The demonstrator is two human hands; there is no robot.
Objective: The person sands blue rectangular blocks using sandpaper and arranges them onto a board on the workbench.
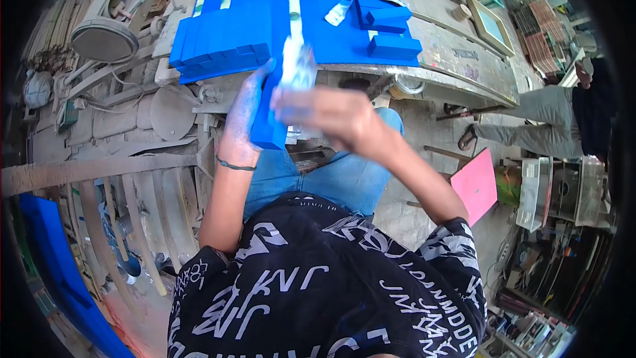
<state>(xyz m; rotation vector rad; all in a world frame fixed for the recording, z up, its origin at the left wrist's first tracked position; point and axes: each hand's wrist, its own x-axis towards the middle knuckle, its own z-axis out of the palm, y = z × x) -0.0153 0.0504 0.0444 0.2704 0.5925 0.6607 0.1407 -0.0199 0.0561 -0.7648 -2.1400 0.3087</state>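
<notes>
Left hand [244, 109] clamped round the blue block [269, 136], up over the lap by the table [457, 53]; right hand [338, 116] blurred across it, can't tell whether it's pinching the pale piece [296, 74]; keep that block braced, pressure even

The one view, worn on the head, looks forward and steeply down from the near side of the desk [474, 69], close above the wearer's shirt [298, 278]; its wide round field reaches past both ends of the desk.
</notes>
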